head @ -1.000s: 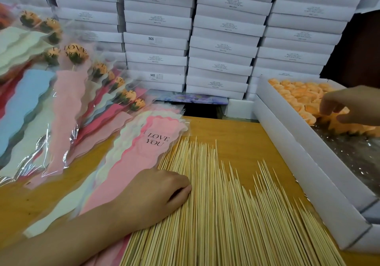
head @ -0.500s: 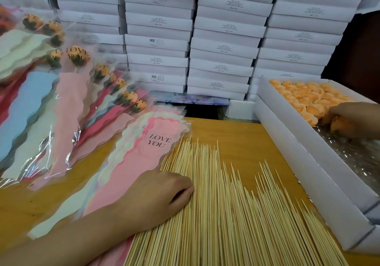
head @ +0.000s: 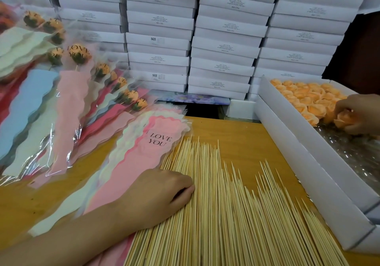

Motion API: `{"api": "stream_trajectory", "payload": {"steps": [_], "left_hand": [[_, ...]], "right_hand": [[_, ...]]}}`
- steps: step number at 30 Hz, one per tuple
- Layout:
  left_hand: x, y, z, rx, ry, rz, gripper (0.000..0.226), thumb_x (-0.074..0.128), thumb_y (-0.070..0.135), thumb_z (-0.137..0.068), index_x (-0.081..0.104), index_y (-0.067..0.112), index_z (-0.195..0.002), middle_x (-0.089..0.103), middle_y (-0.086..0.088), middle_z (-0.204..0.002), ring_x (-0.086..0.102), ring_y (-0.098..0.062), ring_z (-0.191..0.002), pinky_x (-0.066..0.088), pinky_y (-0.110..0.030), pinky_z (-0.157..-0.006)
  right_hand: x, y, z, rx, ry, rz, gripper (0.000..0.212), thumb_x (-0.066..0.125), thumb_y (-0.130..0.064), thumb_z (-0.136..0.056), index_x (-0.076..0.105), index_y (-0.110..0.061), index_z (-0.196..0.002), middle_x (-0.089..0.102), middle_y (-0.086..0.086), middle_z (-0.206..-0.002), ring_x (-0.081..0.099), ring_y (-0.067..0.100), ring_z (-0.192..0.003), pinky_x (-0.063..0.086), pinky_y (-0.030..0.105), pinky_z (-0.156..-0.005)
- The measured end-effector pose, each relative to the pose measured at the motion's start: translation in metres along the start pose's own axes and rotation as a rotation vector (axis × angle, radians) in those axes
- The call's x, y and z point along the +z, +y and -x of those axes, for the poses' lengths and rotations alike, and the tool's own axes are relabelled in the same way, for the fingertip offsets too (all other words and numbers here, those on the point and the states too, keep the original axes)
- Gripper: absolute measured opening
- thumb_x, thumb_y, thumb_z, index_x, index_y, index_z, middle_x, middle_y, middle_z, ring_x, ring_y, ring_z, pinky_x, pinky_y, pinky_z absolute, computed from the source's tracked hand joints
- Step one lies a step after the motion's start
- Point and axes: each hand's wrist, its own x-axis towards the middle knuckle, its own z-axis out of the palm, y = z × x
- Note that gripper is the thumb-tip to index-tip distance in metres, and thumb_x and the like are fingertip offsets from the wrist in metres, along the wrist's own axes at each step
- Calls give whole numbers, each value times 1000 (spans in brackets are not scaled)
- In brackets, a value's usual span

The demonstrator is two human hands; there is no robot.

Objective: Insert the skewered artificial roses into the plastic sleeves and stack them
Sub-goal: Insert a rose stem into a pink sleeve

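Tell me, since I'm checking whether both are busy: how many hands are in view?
2. The left hand rests on the skewers beside the pink sleeve. The right hand grips an orange rose in the white box at the right.

Orange roses boxed; pink sleeves touch skewers.

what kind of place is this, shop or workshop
Probably a packing workshop for gift flowers: stacked flat white cardboard boxes, a spread of thin bamboo skewers on the wooden table, and a pile of finished roses in clear plastic sleeves.
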Motion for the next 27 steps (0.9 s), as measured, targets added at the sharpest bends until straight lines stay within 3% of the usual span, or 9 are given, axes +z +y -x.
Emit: {"api": "stream_trajectory", "payload": {"steps": [5, 8, 11, 13, 17, 19, 22, 25, 27], "left_hand": [[0, 0, 0, 3, 4, 8, 34, 35, 39, -102, 38, 24, -71, 45, 10, -68, 42, -10, -63, 41, -31, -59], [0, 0, 0, 7, 6, 3, 35, 34, 39, -102, 37, 24, -71, 48, 9, -68, 45, -12, -63, 41, -30, -59], [0, 0, 0, 11, 10, 8, 35, 36, 39, -102, 38, 24, -70, 48, 9, -68, 44, -11, -62, 39, -29, -57], [-1, 0, 0, 10, 11, 12, 35, 35, 39, -102, 39, 24, -71, 49, 9, -68, 45, -11, -62, 41, -31, -58], [1, 0, 0, -4, 27, 28, 36, 34, 39, -102, 39, 22, -70, 48, 7, -68, 45, -12, -63, 43, -34, -60], [2, -1, 0, -24, 47, 43, 37, 36, 39, -101, 40, 20, -70, 48, 6, -66, 46, -13, -63, 43, -32, -60], [2, -2, 0, -69, 90, 140, 39, 41, 38, -100, 40, 22, -65, 45, 6, -58, 47, -12, -59, 33, -19, -53], [0, -3, -2, -127, 153, 264, 40, 44, 36, -98, 37, 24, -60, 41, 7, -54, 45, -11, -56, 28, -19, -51], [-1, -3, -3, -161, 209, 353, 40, 47, 33, -99, 37, 24, -61, 42, 5, -55, 45, -13, -56, 37, -30, -54]], "right_hand": [[-42, -35, 4, -42, 156, -19, 58, 91, -6, -48, 48, -36, -73, 43, -10, -69, 49, 23, -62, 34, 29, -57], [-70, -74, 12, -124, 290, -56, 47, 91, -14, -55, 55, -31, -81, 44, -10, -73, 48, 21, -64, 30, 25, -56], [-95, -127, 28, -184, 364, -201, 33, 85, -24, -67, 60, -27, -88, 57, -3, -80, 54, 22, -72, 40, 33, -65], [-108, -165, 44, -203, 351, -340, 32, 78, -35, -70, 59, -29, -95, 59, -7, -87, 56, 16, -74, 46, 34, -66], [-112, -231, 69, -251, 232, -512, 35, 63, -47, -69, 52, -37, -101, 48, -29, -88, 49, -9, -75, 36, 8, -58], [-100, -255, 76, -271, 188, -595, 30, 62, -44, -73, 54, -36, -100, 52, -27, -90, 53, -7, -79, 42, 12, -61], [-74, -280, 80, -315, 171, -689, 20, 66, -32, -84, 58, -29, -102, 56, -17, -95, 53, 3, -87, 46, 28, -77], [-48, -297, 83, -315, 150, -750, 16, 62, -27, -90, 55, -33, -103, 49, -23, -94, 50, -1, -89, 44, 22, -77], [-35, -304, 84, -319, 157, -806, 16, 58, -26, -91, 57, -32, -106, 49, -23, -99, 50, -2, -94, 44, 19, -79]]}}
